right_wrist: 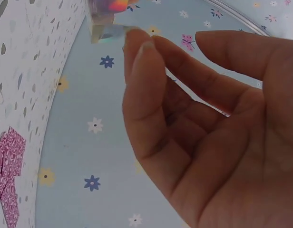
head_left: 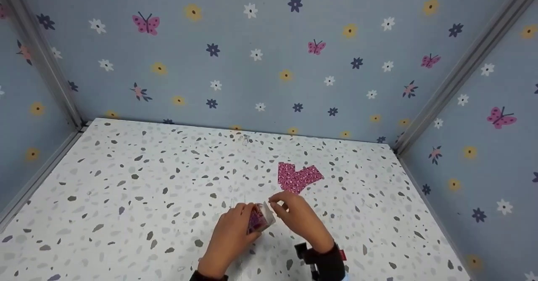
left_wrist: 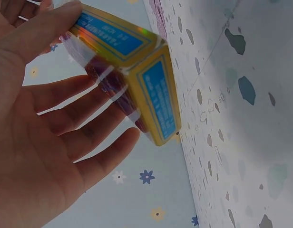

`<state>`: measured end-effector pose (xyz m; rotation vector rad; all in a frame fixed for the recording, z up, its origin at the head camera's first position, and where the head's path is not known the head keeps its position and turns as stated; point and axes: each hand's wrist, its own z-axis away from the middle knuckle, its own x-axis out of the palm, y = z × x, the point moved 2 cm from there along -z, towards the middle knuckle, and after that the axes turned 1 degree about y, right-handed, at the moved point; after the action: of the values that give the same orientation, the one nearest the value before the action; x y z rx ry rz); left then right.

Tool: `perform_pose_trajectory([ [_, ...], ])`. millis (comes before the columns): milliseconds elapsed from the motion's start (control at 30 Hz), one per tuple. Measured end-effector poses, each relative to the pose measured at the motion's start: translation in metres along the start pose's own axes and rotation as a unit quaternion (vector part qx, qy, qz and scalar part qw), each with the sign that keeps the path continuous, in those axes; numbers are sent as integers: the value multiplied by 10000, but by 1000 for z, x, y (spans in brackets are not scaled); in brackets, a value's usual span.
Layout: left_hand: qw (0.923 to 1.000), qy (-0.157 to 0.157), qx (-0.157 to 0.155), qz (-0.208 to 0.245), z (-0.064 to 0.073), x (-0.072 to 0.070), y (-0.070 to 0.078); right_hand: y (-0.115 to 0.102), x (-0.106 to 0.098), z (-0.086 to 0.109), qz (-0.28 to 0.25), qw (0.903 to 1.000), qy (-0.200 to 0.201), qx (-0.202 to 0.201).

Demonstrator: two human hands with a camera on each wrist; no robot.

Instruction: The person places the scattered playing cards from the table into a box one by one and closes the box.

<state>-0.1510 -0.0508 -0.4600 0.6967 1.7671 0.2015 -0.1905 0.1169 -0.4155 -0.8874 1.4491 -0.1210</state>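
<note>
My left hand (head_left: pixel 231 231) grips a small card box (head_left: pixel 257 219), thumb on one side and fingers on the other. The box has yellow edges with blue printed panels (left_wrist: pixel 115 39) and a purple-red patterned face. Its end faces right, where a pale flap (head_left: pixel 269 213) stands out. At that flap my right hand (head_left: pixel 300 218) pinches with thumb and fingertip; in the right wrist view the fingertips (right_wrist: pixel 139 40) meet at the clear, shiny edge (right_wrist: pixel 108 33) of the box. Just beyond the right hand, pink patterned cards (head_left: pixel 294 180) lie on the table in a V shape.
The white speckled table (head_left: pixel 138 180) extends around both hands. Blue panels with flowers and butterflies (head_left: pixel 260 62) stand behind it and at both sides, joined by grey metal posts (head_left: pixel 462 66). A dark wrist band (head_left: pixel 325 262) with a camera sits on the right wrist.
</note>
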Motion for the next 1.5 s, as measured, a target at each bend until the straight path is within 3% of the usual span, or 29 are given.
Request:
perform_pose_trajectory([
  [167, 10000, -27, 33, -80, 0, 0, 2, 30, -7, -4, 212, 9997, 109, 88],
  [433, 9998, -47, 69, -168, 2, 1, 1, 83, -13, -21, 294, 9967, -31, 762],
  [600, 9999, -137, -13, -98, 2, 1, -3, 113, -6, -38, 372, 9923, 315, 1138],
  [867, 9997, -196, -134, 29, 2, -5, -6, 138, 8, -68, 865, 9702, 317, 2241],
  [1000, 9996, -196, -180, 40, 3, -5, -7, 141, 6, -78, 1273, 9662, 334, 2216],
  [1233, 9995, -225, -229, -31, 4, -8, -9, 143, 13, -93, 1722, 9696, 229, 1724],
  [1500, 9991, -299, -283, 41, 2, -11, -10, 143, 17, -108, 1860, 9733, -454, 1263],
])
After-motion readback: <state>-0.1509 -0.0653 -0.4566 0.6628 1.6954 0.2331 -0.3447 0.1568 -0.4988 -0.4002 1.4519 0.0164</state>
